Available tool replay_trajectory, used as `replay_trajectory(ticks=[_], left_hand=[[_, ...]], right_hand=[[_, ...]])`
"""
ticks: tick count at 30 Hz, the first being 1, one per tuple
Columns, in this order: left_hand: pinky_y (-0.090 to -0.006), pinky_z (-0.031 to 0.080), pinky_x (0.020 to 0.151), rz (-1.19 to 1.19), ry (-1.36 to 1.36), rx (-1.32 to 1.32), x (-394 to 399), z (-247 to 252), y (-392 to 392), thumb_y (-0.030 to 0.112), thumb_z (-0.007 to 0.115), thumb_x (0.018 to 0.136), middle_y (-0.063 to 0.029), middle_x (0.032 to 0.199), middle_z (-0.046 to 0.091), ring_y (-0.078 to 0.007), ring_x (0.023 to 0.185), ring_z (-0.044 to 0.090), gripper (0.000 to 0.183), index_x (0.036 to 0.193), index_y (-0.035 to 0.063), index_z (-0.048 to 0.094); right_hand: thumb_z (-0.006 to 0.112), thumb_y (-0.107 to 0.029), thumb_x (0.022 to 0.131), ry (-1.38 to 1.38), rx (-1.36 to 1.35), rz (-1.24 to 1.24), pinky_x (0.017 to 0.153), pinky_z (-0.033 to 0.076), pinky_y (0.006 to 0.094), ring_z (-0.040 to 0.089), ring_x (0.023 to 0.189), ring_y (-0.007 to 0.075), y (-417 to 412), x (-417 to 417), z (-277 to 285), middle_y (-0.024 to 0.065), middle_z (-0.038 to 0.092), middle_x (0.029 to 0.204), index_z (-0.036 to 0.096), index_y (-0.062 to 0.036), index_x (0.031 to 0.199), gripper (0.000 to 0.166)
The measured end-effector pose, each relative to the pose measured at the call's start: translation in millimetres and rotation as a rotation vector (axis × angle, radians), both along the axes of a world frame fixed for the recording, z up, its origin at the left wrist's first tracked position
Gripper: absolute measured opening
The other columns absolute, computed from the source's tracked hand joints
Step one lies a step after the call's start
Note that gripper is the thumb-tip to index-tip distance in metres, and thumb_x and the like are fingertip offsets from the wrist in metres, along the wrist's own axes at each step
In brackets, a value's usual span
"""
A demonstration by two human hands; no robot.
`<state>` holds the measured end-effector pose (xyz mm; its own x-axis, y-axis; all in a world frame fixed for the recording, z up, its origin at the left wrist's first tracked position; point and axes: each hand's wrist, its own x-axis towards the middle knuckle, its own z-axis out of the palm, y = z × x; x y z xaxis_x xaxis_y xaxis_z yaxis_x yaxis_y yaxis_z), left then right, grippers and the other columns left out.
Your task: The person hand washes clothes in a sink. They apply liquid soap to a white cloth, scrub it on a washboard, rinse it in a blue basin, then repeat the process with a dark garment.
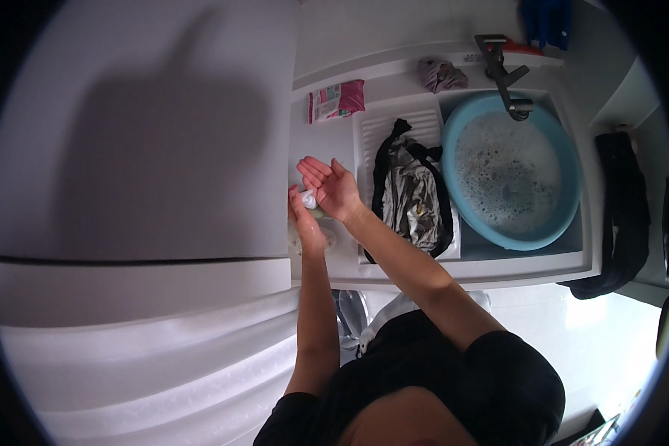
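Note:
My right hand [334, 188] is held palm up with its fingers stretched out, and nothing lies visibly in it. Close on its left, my left hand [308, 226] is at the white pump head [309, 199] of a dispenser bottle. Whether those fingers grip the pump or only touch it is unclear. Part of the greenish bottle body [316, 213] shows under the hands; the rest is hidden. Right of my hands, a wet, crumpled grey cloth item with black edging [412, 195] lies on the ribbed white washboard [368, 131] of the sink.
A light-blue basin [451, 195] of sudsy water sits in the sink under a dark faucet [502, 78]. Behind are a pink-and-white packet [337, 101] and a crumpled mauve cloth [441, 75]. Black fabric [621, 206] hangs at right. A large pale panel [161, 167] borders the left.

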<state>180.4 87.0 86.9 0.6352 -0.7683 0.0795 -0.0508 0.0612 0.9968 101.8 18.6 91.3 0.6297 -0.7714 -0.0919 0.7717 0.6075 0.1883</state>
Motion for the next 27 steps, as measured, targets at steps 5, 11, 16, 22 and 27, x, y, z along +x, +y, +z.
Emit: replay_trajectory(ticks=[5, 11, 16, 22, 27], left_hand=[[-0.0353, 0.032, 0.108, -0.05, -0.145, 0.006, 0.0, 2.3, 0.4, 0.044, 0.04, 0.104, -0.011, 0.134, 0.048, -0.0226, 0.124, 0.045, 0.051, 0.133, 0.0018, 0.047], [-0.0383, 0.031, 0.109, 0.102, -0.109, -0.018, -6.3, 0.3, 7.3, 0.035, 0.046, 0.103, -0.0151, 0.135, 0.048, -0.0269, 0.125, 0.045, 0.052, 0.14, -0.0015, 0.038], [-0.0446, 0.034, 0.107, -0.174, -0.976, -0.03, -76.0, -27.9, 72.0, 0.008, 0.057, 0.092, -0.021, 0.128, 0.054, -0.0364, 0.121, 0.051, 0.047, 0.135, -0.0037, 0.043], [-0.0534, 0.025, 0.112, -0.513, -1.345, 0.427, -103.3, -54.3, 101.4, 0.024, 0.043, 0.098, -0.011, 0.151, 0.043, -0.0243, 0.143, 0.035, 0.051, 0.144, 0.0033, 0.042], [-0.0528, 0.026, 0.112, -0.528, -1.359, 0.415, -113.7, -53.5, 97.6, 0.025, 0.043, 0.099, -0.0126, 0.153, 0.038, -0.0261, 0.145, 0.03, 0.051, 0.145, 0.0029, 0.039]], right_hand=[[0.022, -0.038, 0.107, 0.028, 0.0, 0.012, 0.095, 0.049, 0.0353, 0.059, 0.116, 0.0259, -2.9, -1.5, 3.0, 0.018, 0.061, 0.126, 0.051, 0.0064, 0.129, 0.058], [0.022, -0.039, 0.107, 0.053, -0.037, 0.059, 0.099, 0.048, 0.036, 0.056, 0.123, 0.0267, 5.2, -30.0, 1.4, 0.0188, 0.058, 0.131, 0.049, 0.0063, 0.132, 0.058], [0.026, -0.042, 0.107, 0.69, -0.467, 0.058, 0.111, 0.037, 0.0362, 0.047, 0.134, 0.0274, 18.8, -125.8, -29.1, 0.0154, 0.053, 0.141, 0.044, 0.0028, 0.141, 0.059], [0.027, -0.042, 0.105, 2.189, -2.217, -0.207, 0.12, 0.013, 0.0427, 0.025, 0.147, 0.0232, 77.9, -177.8, -74.3, 0.0087, 0.035, 0.156, 0.034, -0.0095, 0.151, 0.057], [0.027, -0.047, 0.103, 2.626, -2.047, -0.252, 0.12, 0.008, 0.0458, 0.017, 0.149, 0.022, -46.6, -161.5, -84.7, 0.0092, 0.027, 0.159, 0.029, -0.0082, 0.153, 0.063]])
